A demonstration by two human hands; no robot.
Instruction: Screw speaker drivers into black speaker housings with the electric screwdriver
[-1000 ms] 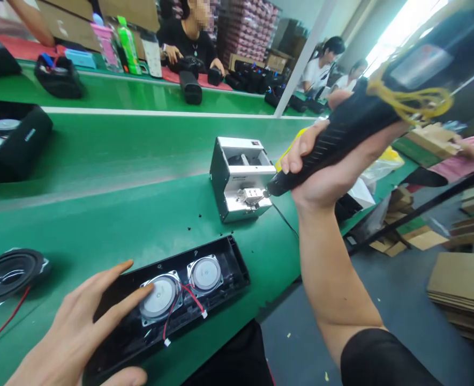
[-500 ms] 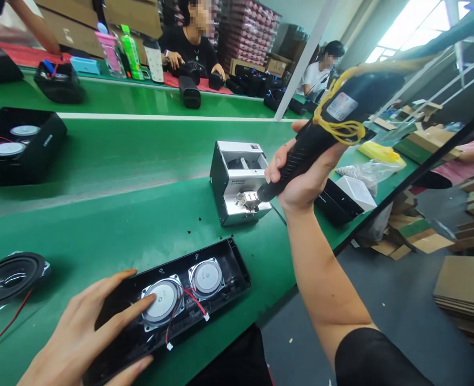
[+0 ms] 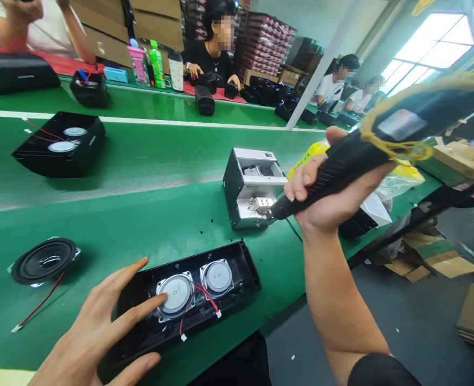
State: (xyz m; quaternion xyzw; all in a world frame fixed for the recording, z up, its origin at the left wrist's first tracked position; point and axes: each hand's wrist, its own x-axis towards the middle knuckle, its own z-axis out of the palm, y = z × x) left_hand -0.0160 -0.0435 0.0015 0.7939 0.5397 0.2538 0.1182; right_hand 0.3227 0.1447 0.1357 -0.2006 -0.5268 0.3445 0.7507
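My left hand (image 3: 112,316), fingers spread, rests over the left part of a black speaker housing (image 3: 240,279), one fingertip on a round speaker driver (image 3: 175,296). A second driver (image 3: 217,277) sits beside it in the housing, and red and black wires with white connectors trail from the pair. My right hand (image 3: 333,193) is wrapped round a black electric screwdriver (image 3: 341,155) with a yellow cord tied about its body. Its tip points down-left at the front of a silver and black screw feeder (image 3: 255,187); whether a screw is on the tip cannot be made out.
A loose speaker (image 3: 46,261) with a red wire lies at the left. Behind it a black housing (image 3: 60,145) holds two drivers. Small dark screws (image 3: 211,220) are scattered near the feeder. Co-workers (image 3: 212,59) sit across the green bench; cardboard (image 3: 433,257) lies on the floor at right.
The view has shifted left, so the bench things appear further right. The screwdriver leans flatter, its tip still at the feeder's front. My left hand keeps its place on the housing.
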